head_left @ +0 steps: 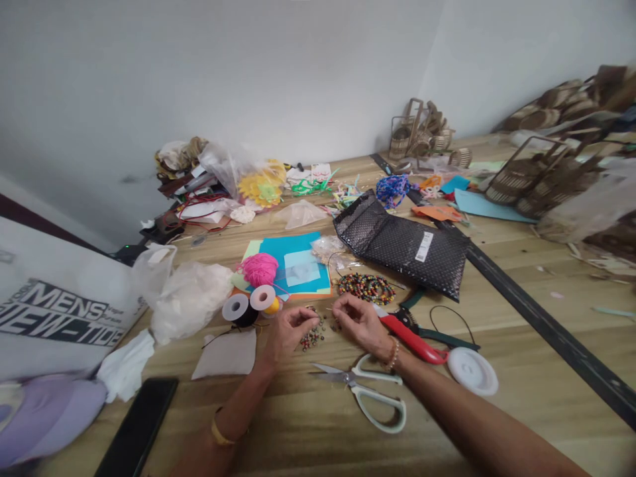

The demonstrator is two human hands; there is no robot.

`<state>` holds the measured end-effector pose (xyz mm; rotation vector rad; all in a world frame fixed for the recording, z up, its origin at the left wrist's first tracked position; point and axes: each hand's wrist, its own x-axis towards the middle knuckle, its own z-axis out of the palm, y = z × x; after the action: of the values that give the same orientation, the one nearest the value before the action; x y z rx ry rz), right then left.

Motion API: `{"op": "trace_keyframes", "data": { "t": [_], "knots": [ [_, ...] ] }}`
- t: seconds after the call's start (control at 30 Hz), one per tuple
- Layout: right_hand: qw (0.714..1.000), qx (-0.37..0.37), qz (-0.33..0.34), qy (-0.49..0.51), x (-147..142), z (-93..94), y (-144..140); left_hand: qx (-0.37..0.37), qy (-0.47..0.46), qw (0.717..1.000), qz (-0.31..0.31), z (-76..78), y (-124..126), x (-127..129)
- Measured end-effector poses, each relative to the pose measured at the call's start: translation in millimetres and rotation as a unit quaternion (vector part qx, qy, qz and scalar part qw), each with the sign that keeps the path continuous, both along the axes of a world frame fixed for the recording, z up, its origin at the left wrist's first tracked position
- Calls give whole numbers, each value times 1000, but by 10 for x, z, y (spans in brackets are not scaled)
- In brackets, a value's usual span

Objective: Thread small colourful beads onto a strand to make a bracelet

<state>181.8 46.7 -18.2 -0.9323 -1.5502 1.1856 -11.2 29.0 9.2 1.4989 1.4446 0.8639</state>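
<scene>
My left hand (pixel 291 333) is closed in a pinch above a small pile of loose beads (pixel 313 339); whatever its fingertips hold is too small to name. Across the pile, the fingers of my right hand (pixel 362 322) are pinched too, with a tiny thin tip showing at them that I cannot identify. Behind the right hand lies a coil of multicoloured beads (pixel 368 288). Scissors with pale handles (pixel 360 391) lie partly open below the hands. A red-handled cutter (pixel 415 339) rests beside my right wrist.
Left of the hands are a black thread spool (pixel 239 310), a white-ended spool (pixel 263 299) and pink yarn (pixel 260 269). A black bubble mailer (pixel 407 245) lies behind. A white round lid (pixel 473 371) sits at right, a phone (pixel 136 427) at lower left.
</scene>
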Motion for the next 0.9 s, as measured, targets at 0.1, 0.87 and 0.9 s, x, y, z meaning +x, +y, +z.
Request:
{"op": "trace_keyframes", "data": {
  "t": [0.1, 0.87, 0.9],
  "knots": [
    [998, 59, -1, -37, 2, 63, -36, -51, -85, 995, 23, -73, 12, -24],
    [977, 180, 36, -113, -1, 89, -55, -89, -163, 982, 17, -195, 32, -47],
    [976, 182, 36, -114, 0, 86, -53, -91, -166, 982, 15, -192, 31, -45]
  ]
}}
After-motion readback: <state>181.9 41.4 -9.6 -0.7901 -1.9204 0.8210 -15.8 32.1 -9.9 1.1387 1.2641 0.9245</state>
